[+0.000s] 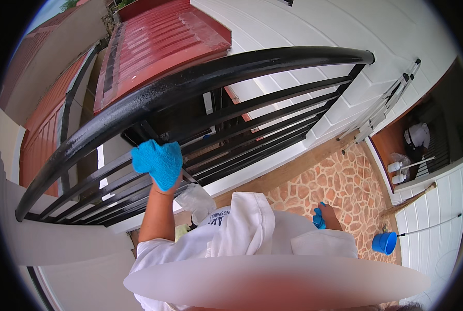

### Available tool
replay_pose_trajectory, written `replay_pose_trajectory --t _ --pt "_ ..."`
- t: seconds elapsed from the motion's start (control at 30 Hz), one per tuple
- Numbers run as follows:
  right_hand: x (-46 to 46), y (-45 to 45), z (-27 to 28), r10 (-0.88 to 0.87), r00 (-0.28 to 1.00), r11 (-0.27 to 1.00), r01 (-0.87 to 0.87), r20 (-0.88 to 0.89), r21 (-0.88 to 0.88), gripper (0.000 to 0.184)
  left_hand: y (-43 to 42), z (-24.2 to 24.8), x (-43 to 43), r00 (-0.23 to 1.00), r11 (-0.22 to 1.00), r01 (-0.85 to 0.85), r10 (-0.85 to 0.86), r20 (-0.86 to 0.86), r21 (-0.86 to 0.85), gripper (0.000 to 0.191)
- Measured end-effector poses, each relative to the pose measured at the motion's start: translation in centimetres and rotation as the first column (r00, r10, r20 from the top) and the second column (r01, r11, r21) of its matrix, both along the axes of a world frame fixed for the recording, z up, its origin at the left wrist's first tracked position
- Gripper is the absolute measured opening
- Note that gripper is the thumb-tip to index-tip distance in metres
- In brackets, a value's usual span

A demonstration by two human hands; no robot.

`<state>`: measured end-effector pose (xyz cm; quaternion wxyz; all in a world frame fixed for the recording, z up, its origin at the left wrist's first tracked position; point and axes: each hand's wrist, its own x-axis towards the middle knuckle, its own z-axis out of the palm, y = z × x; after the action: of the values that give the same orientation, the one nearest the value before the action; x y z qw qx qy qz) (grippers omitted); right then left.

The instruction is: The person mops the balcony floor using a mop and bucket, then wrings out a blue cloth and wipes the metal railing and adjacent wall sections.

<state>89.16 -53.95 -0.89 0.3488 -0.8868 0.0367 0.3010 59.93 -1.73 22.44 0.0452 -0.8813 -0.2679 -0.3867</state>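
A blue cloth covers most of my left hand, which presses it against an upper horizontal bar of a black metal railing. The fingers are hidden beneath the cloth. The railing's thick, curved top rail passes beyond that hand. Down by my right side, my right hand grips a second, bunched blue cloth, away from the railing. Below my left forearm, a clear plastic bag shows between the railing and my white shirt.
A folded ladder leans on the white wall. A blue bucket and a long pole stand at right on the stone-patterned floor. Through an opening, another person bends near white bottles. A red roof lies beyond the railing.
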Motion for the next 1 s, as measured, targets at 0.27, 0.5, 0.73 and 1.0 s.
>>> replay_pose_trajectory --t 0.27,0.5,0.73,1.0 --pt "12.8 -4.8 2.0 0.041 0.989 0.996 -0.05 0.139 0.067 0.048 4.3 11.2 2.6 0.827 0.836 -0.437 0.227 0.514 0.332 0.032" --pt "12.8 -14.9 -1.6 0.137 0.99 0.989 -0.137 -0.019 -0.049 0.036 0.9 7.2 14.0 0.704 0.906 -0.366 0.122 0.7 0.21 0.033" --pt "15.4 -13.5 -4.7 0.214 0.973 0.968 -0.223 -0.084 -0.112 0.033 -3.4 0.3 9.8 0.963 0.964 -0.255 0.26 -0.075 0.074 0.049" --pt "22.0 -9.9 -0.4 0.125 0.992 0.991 -0.126 -0.035 -0.032 0.03 -0.5 4.4 10.1 0.892 0.939 -0.306 0.225 -0.391 -0.157 0.041"
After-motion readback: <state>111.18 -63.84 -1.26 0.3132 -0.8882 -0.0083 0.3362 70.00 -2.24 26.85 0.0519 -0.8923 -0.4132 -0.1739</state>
